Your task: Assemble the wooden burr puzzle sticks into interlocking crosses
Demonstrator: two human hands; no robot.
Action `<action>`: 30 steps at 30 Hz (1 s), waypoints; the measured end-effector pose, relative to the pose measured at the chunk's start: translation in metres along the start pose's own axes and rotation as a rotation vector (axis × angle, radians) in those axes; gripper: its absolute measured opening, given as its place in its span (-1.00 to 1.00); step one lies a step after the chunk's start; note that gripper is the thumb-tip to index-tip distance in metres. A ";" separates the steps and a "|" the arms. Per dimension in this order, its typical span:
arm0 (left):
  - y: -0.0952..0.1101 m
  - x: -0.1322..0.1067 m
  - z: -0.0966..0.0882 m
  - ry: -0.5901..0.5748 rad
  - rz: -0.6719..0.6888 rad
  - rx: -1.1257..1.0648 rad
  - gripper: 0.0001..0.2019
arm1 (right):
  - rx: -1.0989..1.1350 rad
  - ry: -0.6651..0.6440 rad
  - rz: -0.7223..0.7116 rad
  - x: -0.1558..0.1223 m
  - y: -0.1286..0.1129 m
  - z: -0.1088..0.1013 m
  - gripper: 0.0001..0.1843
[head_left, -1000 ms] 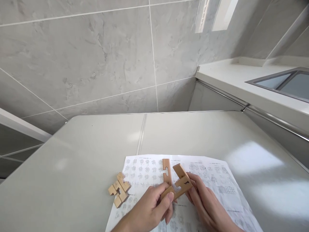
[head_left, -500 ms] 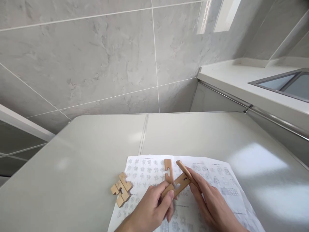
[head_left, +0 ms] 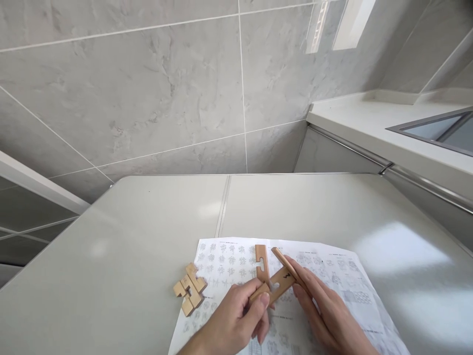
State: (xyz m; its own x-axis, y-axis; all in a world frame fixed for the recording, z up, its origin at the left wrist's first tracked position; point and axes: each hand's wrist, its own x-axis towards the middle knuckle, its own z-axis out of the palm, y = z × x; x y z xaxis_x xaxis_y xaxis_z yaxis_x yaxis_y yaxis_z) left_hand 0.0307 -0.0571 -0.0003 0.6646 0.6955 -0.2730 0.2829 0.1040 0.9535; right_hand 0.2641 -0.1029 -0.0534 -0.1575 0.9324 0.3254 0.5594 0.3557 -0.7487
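Observation:
My left hand is closed around the near end of some flat, notched wooden puzzle pieces. One of them, a slotted puzzle piece, points away from me beyond my fingers. Another, a marked puzzle piece with a dark zigzag sign and a cut-out, slants up to the right. A narrow wooden puzzle piece stands on edge across its right end. My right hand grips that narrow piece between thumb and fingers. How the pieces meet inside my left hand is hidden.
Beneath both hands lies a white printed sheet with rows of small diagrams. An interlocked wooden block cluster rests over its left edge. The pale table has a seam down its middle. A counter stands beyond it at right.
The whole view has shifted slightly, so everything sits a little further right. Both hands keep the same hold, and the wooden pieces have hardly moved against each other.

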 end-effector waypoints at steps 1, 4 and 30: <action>0.000 0.000 0.000 -0.003 0.000 -0.012 -0.49 | 0.004 0.006 0.006 0.000 -0.001 0.000 -0.35; -0.001 0.000 -0.001 0.007 0.002 -0.025 -0.49 | 0.002 0.007 -0.005 0.001 -0.001 -0.001 -0.34; 0.005 -0.002 0.002 0.068 0.000 -0.097 -0.50 | -0.098 0.010 -0.052 -0.007 0.001 0.009 -0.26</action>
State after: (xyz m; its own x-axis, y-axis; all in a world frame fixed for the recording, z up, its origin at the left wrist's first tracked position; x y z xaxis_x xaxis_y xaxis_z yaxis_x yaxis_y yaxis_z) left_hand 0.0323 -0.0597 0.0052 0.6151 0.7418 -0.2671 0.2127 0.1700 0.9622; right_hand 0.2586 -0.1085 -0.0610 -0.1807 0.9119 0.3685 0.6273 0.3954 -0.6709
